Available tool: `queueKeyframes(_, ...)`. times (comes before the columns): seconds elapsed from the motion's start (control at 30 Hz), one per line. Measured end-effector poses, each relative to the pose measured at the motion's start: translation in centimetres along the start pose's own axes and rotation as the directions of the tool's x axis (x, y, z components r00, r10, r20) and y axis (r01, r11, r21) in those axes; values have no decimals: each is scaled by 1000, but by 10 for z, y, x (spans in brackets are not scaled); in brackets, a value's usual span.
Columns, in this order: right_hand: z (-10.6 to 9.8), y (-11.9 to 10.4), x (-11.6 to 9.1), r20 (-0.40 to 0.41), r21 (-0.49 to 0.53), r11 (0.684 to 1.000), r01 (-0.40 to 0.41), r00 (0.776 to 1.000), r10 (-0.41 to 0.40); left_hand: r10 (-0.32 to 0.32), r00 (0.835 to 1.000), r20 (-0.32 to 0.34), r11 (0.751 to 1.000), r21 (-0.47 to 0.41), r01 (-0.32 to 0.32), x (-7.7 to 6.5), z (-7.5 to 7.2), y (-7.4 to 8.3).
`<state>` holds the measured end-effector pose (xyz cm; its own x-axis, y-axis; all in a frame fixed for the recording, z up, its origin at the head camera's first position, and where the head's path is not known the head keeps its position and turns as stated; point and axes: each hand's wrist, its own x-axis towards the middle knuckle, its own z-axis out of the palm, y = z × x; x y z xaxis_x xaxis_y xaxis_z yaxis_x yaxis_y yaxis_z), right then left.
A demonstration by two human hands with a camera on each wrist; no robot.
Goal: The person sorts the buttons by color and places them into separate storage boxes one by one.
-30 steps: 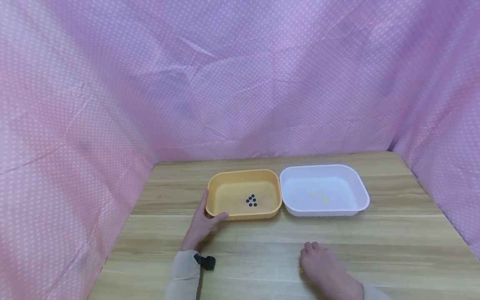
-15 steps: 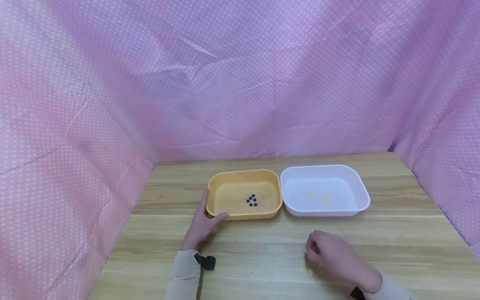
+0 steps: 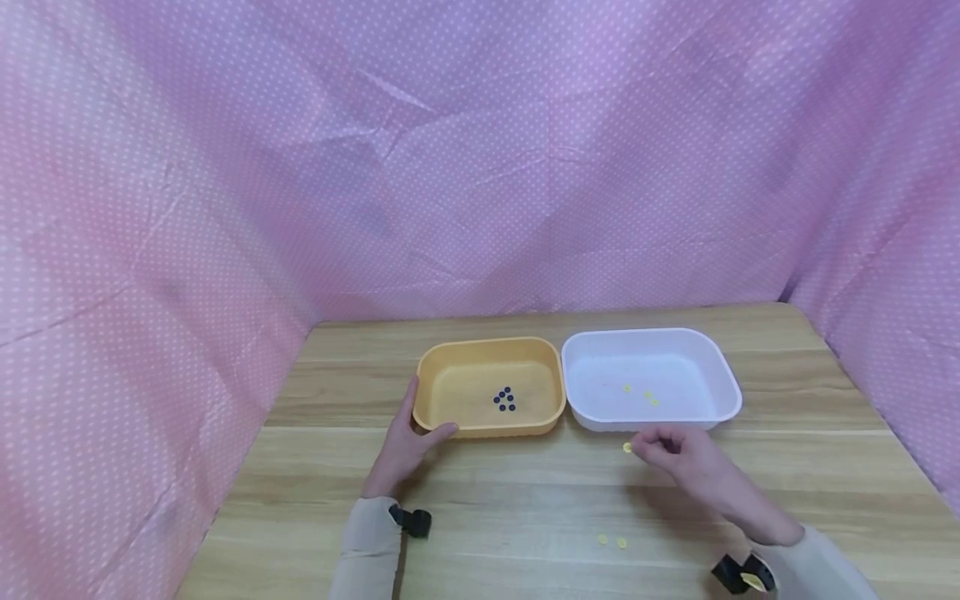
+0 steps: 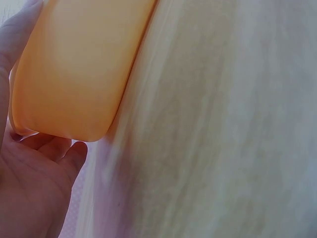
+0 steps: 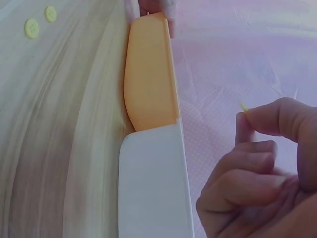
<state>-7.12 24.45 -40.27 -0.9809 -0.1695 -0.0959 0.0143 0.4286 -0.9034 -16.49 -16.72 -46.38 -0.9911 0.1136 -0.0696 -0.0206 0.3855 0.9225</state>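
Observation:
Between thumb and index finger my right hand (image 3: 693, 467) pinches a yellow button (image 3: 627, 447), held up in front of the white tray (image 3: 651, 423); in the right wrist view the button (image 5: 243, 107) shows edge-on at the fingertips. My left hand (image 3: 401, 454) holds the near left corner of the orange-yellow tray (image 3: 468, 432), thumb along its front and fingers at its left side. Several dark round buttons (image 3: 504, 399) lie in that tray. Inside the white tray are 3 yellow buttons (image 3: 648, 395). Two more yellow buttons (image 5: 31, 29) lie on the table near the front.
Both trays stand side by side on a wooden table (image 3: 510, 508), their short ends meeting. Pink dotted cloth (image 3: 480, 167) hangs behind the table and along both sides. Dark straps (image 3: 411, 522) sit around both wrists.
My right hand has risen from the table and moved forward toward the white tray with a yellow button, uncovering two others. My left hand has stayed on the orange-yellow tray.

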Motion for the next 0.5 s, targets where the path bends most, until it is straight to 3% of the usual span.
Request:
queueKeyframes(0.37, -13, -2, 4, 15, 138, 978, -156, 988, 155, -1, 1000, 0, 1000, 0, 1, -1, 0, 2)
queueKeyframes(0.5, -17, -1, 4, -6, 190, 971, -142, 989, 145, -8, 1000, 7, 1000, 4, 8, -2, 0, 6)
